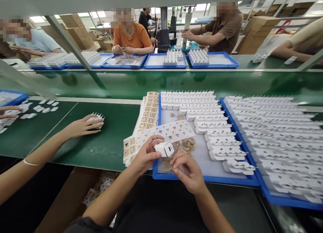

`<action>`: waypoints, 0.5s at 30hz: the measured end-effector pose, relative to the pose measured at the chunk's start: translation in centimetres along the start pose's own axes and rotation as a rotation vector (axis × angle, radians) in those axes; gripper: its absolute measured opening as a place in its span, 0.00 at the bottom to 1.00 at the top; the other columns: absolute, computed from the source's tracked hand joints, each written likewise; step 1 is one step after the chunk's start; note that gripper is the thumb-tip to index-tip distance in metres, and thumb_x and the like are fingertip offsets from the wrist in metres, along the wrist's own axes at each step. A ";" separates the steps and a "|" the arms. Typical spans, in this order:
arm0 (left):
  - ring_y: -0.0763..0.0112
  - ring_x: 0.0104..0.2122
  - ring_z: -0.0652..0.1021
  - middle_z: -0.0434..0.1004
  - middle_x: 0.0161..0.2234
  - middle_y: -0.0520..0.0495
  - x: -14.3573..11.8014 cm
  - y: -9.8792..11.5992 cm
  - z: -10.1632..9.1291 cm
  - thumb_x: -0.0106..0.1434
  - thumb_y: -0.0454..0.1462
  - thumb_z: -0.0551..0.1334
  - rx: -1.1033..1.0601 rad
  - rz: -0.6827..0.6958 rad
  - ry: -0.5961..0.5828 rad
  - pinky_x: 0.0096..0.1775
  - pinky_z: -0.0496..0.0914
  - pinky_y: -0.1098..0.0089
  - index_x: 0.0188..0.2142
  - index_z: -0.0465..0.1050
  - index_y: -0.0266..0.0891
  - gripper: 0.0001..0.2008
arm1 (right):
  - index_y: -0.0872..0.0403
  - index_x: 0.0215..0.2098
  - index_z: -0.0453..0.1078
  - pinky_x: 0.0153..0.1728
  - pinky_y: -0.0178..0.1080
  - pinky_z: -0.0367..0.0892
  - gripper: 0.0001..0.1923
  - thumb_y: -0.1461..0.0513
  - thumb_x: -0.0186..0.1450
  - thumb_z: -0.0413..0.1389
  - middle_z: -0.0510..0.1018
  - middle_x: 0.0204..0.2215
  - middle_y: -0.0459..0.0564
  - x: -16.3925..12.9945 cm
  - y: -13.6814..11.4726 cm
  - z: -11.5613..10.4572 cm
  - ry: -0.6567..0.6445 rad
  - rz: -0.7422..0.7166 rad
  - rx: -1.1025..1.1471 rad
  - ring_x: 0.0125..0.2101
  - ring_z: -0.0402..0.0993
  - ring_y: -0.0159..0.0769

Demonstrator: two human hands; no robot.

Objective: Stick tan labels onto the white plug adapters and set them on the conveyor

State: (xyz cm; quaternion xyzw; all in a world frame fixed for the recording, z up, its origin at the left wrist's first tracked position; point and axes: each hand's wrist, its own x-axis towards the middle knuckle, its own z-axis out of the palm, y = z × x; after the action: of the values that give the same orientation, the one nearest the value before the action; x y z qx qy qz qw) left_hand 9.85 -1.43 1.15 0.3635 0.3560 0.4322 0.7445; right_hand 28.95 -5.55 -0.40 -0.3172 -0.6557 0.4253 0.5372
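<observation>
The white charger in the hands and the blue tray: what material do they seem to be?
White charger: probably moulded plastic, smooth with a slight sheen. Blue tray: likely rigid plastic, given its even colour and moulded rim; it cannot be told for certain.

White charger plug (164, 149), small boxy adapter, glossy shell, end face with an oval port turned up and right toward the camera. Lies tilted, pinched in the left hand (145, 154) at its left side; right hand (188, 170) fingertips just beside its lower right corner, contact unclear. Held above the near left corner of the blue tray (202, 179), over a white punched sheet and brown scraps.
</observation>
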 end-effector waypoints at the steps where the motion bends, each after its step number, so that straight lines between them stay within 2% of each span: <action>1: 0.67 0.36 0.76 0.75 0.39 0.49 -0.5 -0.6 -0.4 0.45 0.45 0.76 -0.002 0.018 0.014 0.39 0.70 0.69 0.48 0.69 0.44 0.32 | 0.49 0.37 0.72 0.38 0.42 0.72 0.03 0.63 0.68 0.57 0.77 0.32 0.49 0.2 -0.2 0.2 -0.005 0.016 0.044 0.35 0.75 0.38; 4: 0.66 0.37 0.76 0.76 0.38 0.48 -1.5 -1.9 -1.1 0.48 0.45 0.75 0.100 0.119 -0.008 0.40 0.70 0.69 0.46 0.72 0.43 0.27 | 0.48 0.37 0.71 0.36 0.39 0.70 0.04 0.65 0.68 0.57 0.76 0.31 0.47 0.6 -0.7 1.0 0.011 0.059 0.126 0.33 0.73 0.36; 7: 0.63 0.42 0.77 0.76 0.43 0.45 -2.2 -2.1 -1.4 0.54 0.41 0.73 0.379 0.236 -0.024 0.44 0.71 0.67 0.50 0.72 0.44 0.24 | 0.49 0.37 0.70 0.35 0.38 0.70 0.03 0.64 0.68 0.56 0.74 0.31 0.46 0.7 -1.1 1.7 0.036 0.094 0.146 0.33 0.72 0.35; 10: 0.59 0.47 0.77 0.76 0.47 0.43 -2.8 -1.9 -1.2 0.59 0.39 0.69 0.723 0.434 0.080 0.49 0.71 0.62 0.50 0.73 0.45 0.19 | 0.49 0.36 0.71 0.33 0.37 0.70 0.02 0.63 0.68 0.57 0.74 0.30 0.46 0.7 -1.2 2.2 0.038 0.146 0.095 0.31 0.72 0.35; 12: 0.56 0.51 0.76 0.76 0.51 0.41 -3.1 -1.8 -1.1 0.60 0.37 0.68 0.853 0.545 0.115 0.53 0.70 0.58 0.52 0.71 0.45 0.20 | 0.49 0.35 0.71 0.32 0.36 0.70 0.02 0.63 0.67 0.58 0.74 0.29 0.46 0.7 -1.3 2.4 0.081 0.172 0.057 0.30 0.72 0.34; 15: 0.55 0.56 0.74 0.72 0.58 0.40 -3.4 -2.1 -1.2 0.63 0.36 0.65 0.851 0.520 0.053 0.56 0.70 0.58 0.58 0.66 0.46 0.24 | 0.50 0.35 0.72 0.32 0.36 0.71 0.02 0.61 0.67 0.58 0.75 0.30 0.47 0.8 -1.3 2.7 0.178 0.197 0.042 0.30 0.73 0.34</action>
State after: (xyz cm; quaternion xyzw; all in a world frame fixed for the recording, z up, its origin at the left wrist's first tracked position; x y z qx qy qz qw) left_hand 8.37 -5.00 -0.45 0.7009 0.4171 0.4290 0.3883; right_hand 26.22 -6.03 0.93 -0.4051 -0.5621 0.4597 0.5555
